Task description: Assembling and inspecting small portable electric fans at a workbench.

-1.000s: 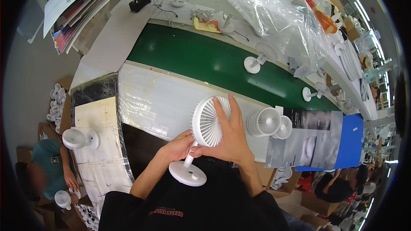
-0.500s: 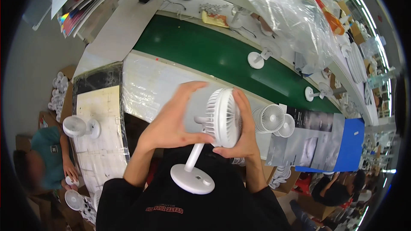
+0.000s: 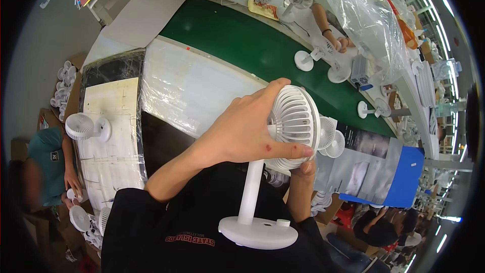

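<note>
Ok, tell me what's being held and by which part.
A white fan, by its round caged head. The left hand grips it; the right hand, mostly hidden, is at its lower edge.

- White plastic round-headed desk fan (image 3: 298, 116): between bare left hand (image 3: 240, 129), on its left, and bare right hand (image 3: 305, 171), at its lower right.
- Flat green conveyor belt (image 3: 227, 40): beyond white film-covered tabletop (image 3: 202, 88).
- Small white plastic fan (image 3: 80, 126): left, on pale rectangular board (image 3: 113, 96).
- Round white plastic grilles (image 3: 334, 145): between held fan and flat blue sheet (image 3: 406, 174).
</note>
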Demonstrator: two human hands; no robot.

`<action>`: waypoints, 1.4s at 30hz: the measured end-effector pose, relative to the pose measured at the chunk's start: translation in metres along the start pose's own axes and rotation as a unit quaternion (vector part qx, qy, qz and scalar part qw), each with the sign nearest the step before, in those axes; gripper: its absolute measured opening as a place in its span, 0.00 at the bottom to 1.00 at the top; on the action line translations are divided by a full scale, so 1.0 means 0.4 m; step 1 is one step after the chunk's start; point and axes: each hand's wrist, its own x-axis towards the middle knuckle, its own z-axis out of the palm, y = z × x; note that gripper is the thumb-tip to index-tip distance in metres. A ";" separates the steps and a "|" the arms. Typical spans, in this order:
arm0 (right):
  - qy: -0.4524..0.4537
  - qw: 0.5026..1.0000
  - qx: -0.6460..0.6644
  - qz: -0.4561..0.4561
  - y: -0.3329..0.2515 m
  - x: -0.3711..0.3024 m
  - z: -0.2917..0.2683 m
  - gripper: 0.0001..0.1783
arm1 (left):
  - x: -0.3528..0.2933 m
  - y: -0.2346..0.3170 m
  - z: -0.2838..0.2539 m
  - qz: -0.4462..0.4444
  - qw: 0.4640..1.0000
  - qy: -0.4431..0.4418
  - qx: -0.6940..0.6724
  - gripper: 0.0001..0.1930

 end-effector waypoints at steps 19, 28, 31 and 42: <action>-0.021 0.999 0.025 0.002 0.012 -0.014 -0.011 0.80 | -0.012 -0.010 0.033 0.043 0.997 0.040 0.046 0.51; -0.063 0.983 -0.153 -0.084 -0.001 -0.010 -0.020 0.74 | -0.020 0.017 -0.032 0.052 0.996 -0.058 0.037 0.55; -0.098 0.948 -0.262 -0.151 -0.004 -0.003 0.008 0.73 | -0.043 -0.013 -0.069 0.074 0.992 -0.085 -0.059 0.54; -0.005 0.971 -0.198 -0.132 0.141 0.030 -0.115 0.48 | -0.065 -0.142 0.054 0.167 0.969 0.083 -0.161 0.38</action>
